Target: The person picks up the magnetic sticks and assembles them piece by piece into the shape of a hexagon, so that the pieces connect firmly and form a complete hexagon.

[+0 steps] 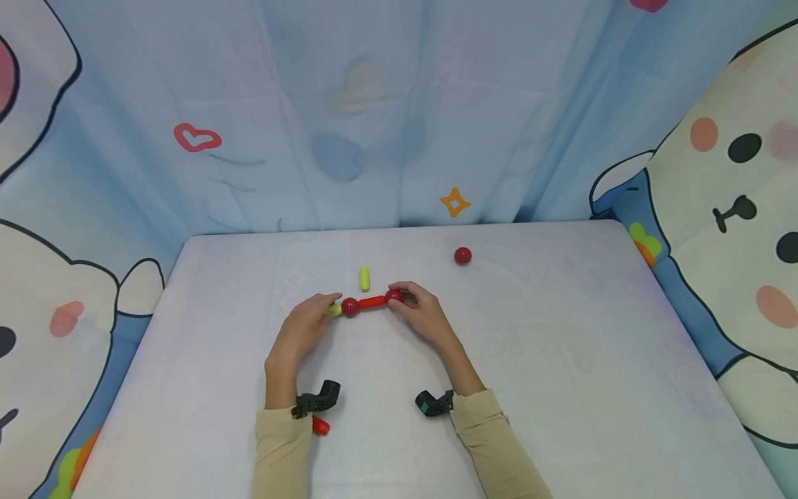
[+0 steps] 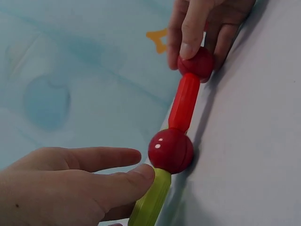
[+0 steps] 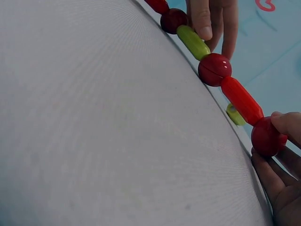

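A chain of balls and rods lies across the middle of the table. My left hand (image 1: 304,324) pinches its yellow-green rod (image 2: 151,200) between thumb and fingers, with the index finger held out straight. Beside that rod is a red ball (image 1: 350,307), then a red rod (image 1: 372,302). At the right end, my right hand (image 1: 422,315) grips another red ball (image 2: 197,63) between thumb and fingers. The right wrist view shows a further dark red ball (image 3: 174,21) and red rod (image 3: 157,5) beyond the yellow-green rod; my left hand hides that ball in the head view.
A loose yellow-green rod (image 1: 364,278) lies behind the chain. One separate red ball (image 1: 463,256) sits near the back of the white table (image 1: 592,333). Under the left wrist camera (image 1: 318,398) a red piece (image 1: 321,426) shows partly. A patterned blue curtain (image 1: 386,125) hangs behind.
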`<state>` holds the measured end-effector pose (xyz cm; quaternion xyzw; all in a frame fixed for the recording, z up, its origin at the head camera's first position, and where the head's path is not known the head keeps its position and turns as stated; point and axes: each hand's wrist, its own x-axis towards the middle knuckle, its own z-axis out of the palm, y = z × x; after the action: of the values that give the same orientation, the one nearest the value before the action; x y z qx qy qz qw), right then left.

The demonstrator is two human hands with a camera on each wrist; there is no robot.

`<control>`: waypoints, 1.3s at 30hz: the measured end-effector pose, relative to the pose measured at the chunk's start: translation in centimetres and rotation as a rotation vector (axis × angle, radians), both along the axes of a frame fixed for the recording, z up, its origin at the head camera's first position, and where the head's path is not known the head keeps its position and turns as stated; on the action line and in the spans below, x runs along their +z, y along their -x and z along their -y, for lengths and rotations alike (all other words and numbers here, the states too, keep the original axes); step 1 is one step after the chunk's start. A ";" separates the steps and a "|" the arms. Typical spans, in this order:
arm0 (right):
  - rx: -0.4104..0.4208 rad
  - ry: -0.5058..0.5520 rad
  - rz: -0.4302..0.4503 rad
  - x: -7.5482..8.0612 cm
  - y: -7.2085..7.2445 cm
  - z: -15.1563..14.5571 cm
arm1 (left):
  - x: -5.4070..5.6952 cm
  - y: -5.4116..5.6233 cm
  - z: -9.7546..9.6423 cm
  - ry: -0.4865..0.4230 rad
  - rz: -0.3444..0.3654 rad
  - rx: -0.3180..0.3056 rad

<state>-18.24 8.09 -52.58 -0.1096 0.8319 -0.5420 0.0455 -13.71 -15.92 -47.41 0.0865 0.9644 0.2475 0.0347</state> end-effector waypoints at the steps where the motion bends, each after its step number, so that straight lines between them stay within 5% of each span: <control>1: 0.001 0.000 -0.001 -0.1 0.0 0.0 | -0.1 0.0 -0.3 0.003 -0.005 -0.005; 7: 0.014 0.000 -0.010 -0.4 -0.1 -0.1 | -0.7 0.3 -2.7 0.036 -0.047 -0.019; 15: 0.041 0.018 0.002 -0.3 -0.1 -0.1 | -2.0 0.3 -5.3 0.167 -0.186 0.084; 25: 0.044 0.029 -0.018 0.0 0.1 0.1 | -1.9 0.5 -7.0 0.194 -0.169 0.168; 39: 0.083 0.059 0.033 -0.3 0.0 0.2 | -1.7 -0.1 -6.7 0.196 -0.144 0.111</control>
<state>-18.23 7.93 -52.93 -0.1367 0.8095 -0.5656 0.0784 -13.66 -9.21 -49.11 0.0467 0.9873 0.1466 -0.0401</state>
